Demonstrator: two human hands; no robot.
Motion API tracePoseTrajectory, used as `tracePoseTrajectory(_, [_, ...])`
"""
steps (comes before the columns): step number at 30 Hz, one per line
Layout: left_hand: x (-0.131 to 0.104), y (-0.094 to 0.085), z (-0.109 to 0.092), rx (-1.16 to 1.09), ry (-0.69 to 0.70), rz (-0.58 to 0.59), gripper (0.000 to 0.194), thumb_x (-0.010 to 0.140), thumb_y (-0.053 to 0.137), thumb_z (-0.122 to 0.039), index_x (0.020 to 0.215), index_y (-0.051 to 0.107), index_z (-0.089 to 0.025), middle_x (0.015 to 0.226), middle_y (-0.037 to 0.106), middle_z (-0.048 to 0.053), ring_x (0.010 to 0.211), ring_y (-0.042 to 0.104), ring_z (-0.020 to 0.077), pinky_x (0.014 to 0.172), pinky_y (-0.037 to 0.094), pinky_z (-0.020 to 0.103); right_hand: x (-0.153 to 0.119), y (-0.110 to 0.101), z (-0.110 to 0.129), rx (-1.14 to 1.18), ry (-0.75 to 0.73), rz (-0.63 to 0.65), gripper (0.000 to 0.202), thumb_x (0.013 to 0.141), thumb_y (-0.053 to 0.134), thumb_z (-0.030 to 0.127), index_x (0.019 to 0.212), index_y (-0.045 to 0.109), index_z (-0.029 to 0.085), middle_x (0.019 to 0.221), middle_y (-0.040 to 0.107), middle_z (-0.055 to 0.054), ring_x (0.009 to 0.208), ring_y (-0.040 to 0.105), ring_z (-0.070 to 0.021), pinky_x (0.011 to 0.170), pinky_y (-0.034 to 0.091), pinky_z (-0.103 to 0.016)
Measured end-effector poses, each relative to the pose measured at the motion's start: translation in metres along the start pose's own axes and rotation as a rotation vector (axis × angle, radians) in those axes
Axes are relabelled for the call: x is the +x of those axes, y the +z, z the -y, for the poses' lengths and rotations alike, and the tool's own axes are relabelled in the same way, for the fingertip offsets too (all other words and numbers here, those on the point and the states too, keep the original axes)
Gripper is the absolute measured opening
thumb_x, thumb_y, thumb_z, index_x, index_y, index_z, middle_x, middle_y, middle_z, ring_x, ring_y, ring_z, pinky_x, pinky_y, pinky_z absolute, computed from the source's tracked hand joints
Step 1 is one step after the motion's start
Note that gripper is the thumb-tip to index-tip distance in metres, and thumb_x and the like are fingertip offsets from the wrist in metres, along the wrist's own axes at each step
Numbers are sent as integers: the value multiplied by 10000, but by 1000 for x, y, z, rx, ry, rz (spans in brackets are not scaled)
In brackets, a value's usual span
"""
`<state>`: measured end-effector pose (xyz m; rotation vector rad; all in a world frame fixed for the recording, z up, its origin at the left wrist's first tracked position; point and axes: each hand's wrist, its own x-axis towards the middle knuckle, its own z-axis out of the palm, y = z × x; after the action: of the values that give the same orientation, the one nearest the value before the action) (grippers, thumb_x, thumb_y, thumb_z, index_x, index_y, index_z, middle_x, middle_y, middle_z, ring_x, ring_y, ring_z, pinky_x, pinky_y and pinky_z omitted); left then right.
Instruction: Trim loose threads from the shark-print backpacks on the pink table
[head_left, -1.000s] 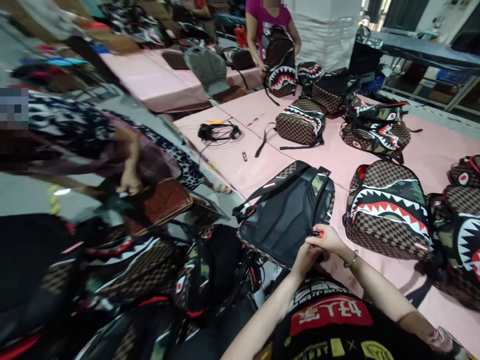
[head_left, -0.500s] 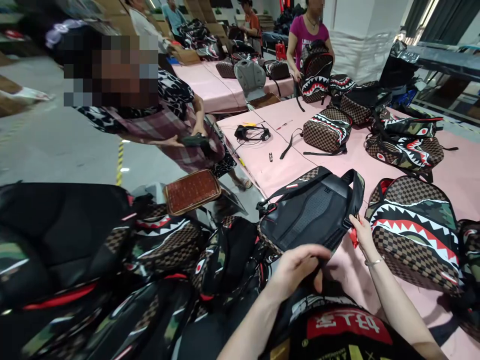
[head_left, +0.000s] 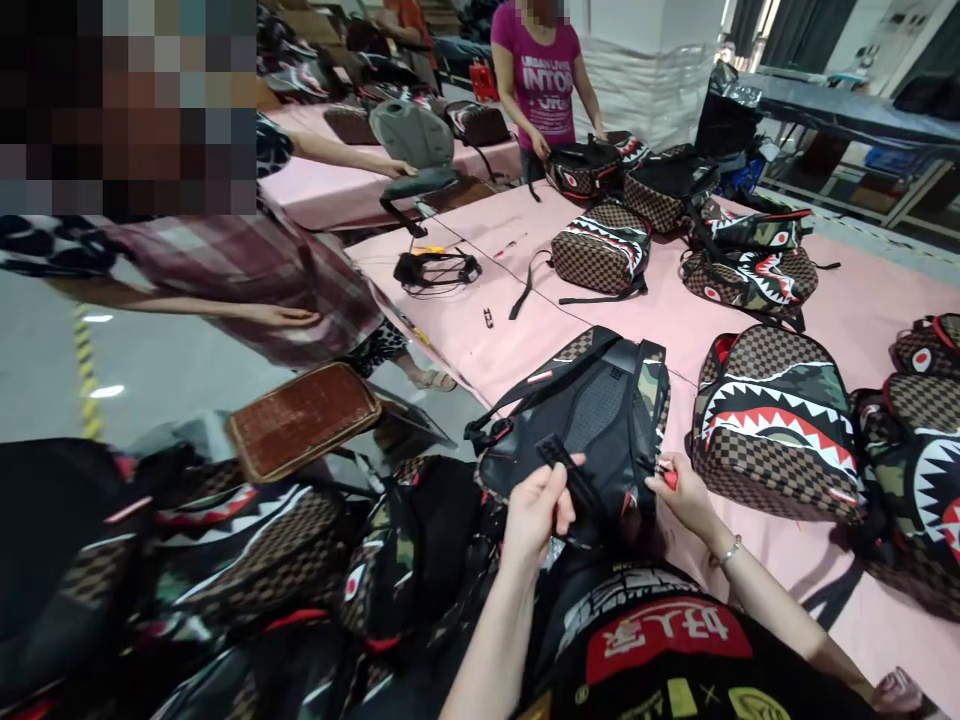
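Observation:
A backpack (head_left: 626, 370) lies on the pink table in front of me, its black padded back panel facing up and its shoulder straps on top. Close to its near end, my left hand (head_left: 534, 508) pinches a black webbing strap (head_left: 568, 470). My right hand (head_left: 684, 497) is closed at the bag's right edge, around a small red object (head_left: 670, 479) whose kind I cannot make out. A checkered backpack with a shark-mouth print (head_left: 776, 430) stands just right of my right hand.
Several more backpacks (head_left: 600, 250) are spread over the pink table (head_left: 465, 350). Bags (head_left: 420, 550) pile up at my left, beside a brown-topped stool (head_left: 304, 420). A black cable bundle (head_left: 437, 270) lies farther off. Co-workers stand left and across the table.
My left hand has closed on the strap, and my right hand has shifted to the bag's near right edge. A co-worker at left now reaches toward a grey chair; another has lowered a backpack.

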<state>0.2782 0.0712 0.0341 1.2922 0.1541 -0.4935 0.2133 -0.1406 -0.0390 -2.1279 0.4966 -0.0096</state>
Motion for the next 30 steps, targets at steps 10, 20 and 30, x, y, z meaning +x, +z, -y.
tracePoseTrajectory(10, [3, 34, 30, 50, -190, 356, 387, 686, 626, -443, 848, 561, -98, 589, 545, 6, 454, 453, 73, 437, 326, 185, -17, -31, 47, 84, -397, 16, 261, 809, 443, 332, 980, 572, 182, 926, 565, -15, 866, 507, -15, 787, 410, -130])
tracePoseTrajectory(20, [0, 31, 23, 371, -96, 273, 379, 718, 541, -485, 695, 522, -108, 372, 327, -63, 348, 212, 31, 376, 130, 170, -8, -36, 44, -103, -498, 147, 275, 826, 412, 356, 986, 571, 200, 924, 567, -12, 864, 491, -26, 763, 398, -149])
tracePoseTrajectory(30, [4, 32, 35, 443, -90, 301, 463, 705, 524, -558, 740, 556, -97, 376, 320, -63, 345, 220, 39, 364, 138, 179, -13, -34, 44, -92, -471, 68, 264, 833, 402, 350, 858, 601, 179, 801, 571, -7, 750, 468, -16, 668, 343, -136])
